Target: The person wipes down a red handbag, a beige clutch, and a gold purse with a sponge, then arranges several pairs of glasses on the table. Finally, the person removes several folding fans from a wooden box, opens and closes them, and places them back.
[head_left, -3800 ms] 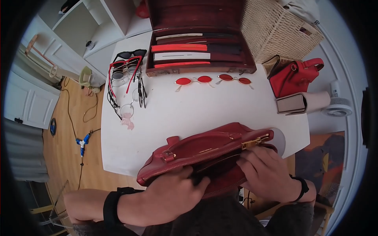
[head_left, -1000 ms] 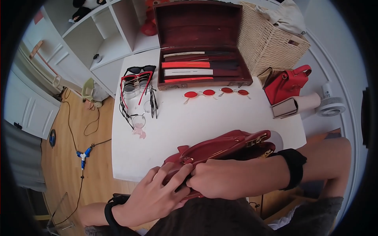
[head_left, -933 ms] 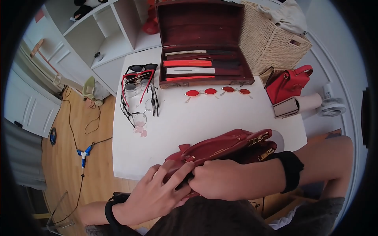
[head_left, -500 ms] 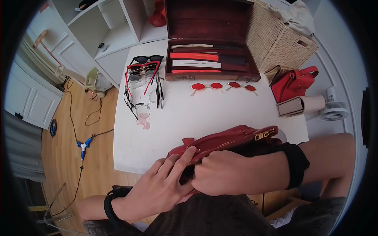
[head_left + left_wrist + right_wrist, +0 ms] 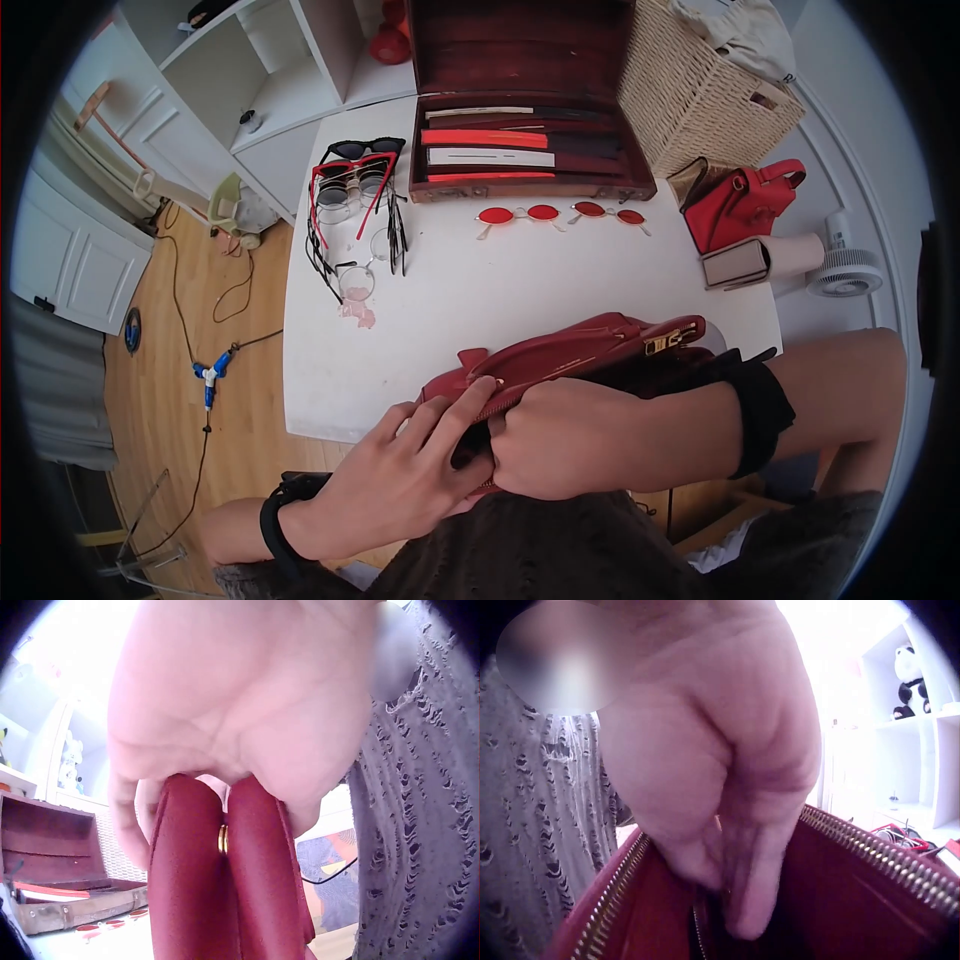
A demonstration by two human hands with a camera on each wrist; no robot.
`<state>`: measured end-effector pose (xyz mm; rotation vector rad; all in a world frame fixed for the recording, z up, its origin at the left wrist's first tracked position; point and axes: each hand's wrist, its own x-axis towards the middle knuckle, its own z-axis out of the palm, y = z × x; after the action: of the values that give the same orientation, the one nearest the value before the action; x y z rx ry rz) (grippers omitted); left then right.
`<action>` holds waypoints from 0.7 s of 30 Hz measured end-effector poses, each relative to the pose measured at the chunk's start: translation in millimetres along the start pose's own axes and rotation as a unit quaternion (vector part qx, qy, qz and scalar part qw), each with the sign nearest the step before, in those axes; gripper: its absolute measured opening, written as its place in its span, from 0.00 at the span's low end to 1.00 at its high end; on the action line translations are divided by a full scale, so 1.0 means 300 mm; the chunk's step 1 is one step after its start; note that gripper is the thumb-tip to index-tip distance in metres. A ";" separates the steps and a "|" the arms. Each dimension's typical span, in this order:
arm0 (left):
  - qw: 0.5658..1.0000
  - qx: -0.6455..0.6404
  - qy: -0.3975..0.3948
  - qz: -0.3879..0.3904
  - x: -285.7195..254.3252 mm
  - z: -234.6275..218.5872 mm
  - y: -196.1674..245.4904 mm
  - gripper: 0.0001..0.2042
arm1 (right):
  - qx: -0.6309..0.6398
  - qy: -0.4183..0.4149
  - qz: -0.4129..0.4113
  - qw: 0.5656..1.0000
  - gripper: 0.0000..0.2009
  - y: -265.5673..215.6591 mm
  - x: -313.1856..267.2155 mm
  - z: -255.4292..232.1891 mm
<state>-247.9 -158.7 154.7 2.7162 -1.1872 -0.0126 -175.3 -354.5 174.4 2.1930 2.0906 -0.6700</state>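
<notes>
I have the red handbag (image 5: 560, 355) at the near edge of the white table (image 5: 360, 395), right in front of the person's body, its toothed zip (image 5: 877, 855) parted along the mouth. The left hand (image 5: 405, 475) grips the bag's left end, walls between fingers and thumb. The right hand (image 5: 590, 440) reaches into the mouth beside it; its fingertips are shadowed on my feed, so I can't tell whether they pinch anything. A thinner zip line (image 5: 699, 930) shows within, near those fingers. I judge the step in hand to be work inside the bag. The next move calls for a steady left hold, I'd say.
</notes>
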 end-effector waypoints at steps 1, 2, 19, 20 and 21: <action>1.000 -0.001 0.000 0.001 0.000 0.001 0.000 0.13 | -0.046 0.028 -0.013 0.998 0.09 0.000 -0.005 0.010; 1.000 -0.007 -0.002 0.002 -0.001 0.001 0.001 0.13 | -0.046 0.027 -0.012 0.998 0.09 0.001 -0.009 0.023; 0.996 -0.071 -0.054 0.004 0.043 -0.021 -0.017 0.13 | -0.064 -0.017 0.021 0.998 0.05 0.070 -0.206 0.007; 0.996 -0.070 -0.054 0.002 0.047 -0.024 -0.017 0.13 | -0.063 -0.018 0.021 0.998 0.05 0.072 -0.218 0.004; 0.996 -0.069 -0.053 0.000 0.051 -0.026 -0.016 0.12 | -0.060 -0.019 0.023 0.998 0.05 0.073 -0.230 -0.002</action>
<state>-233.4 -165.5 162.7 2.6236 -1.1676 -0.2338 -154.1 -421.4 192.2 2.1406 1.9994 -0.5612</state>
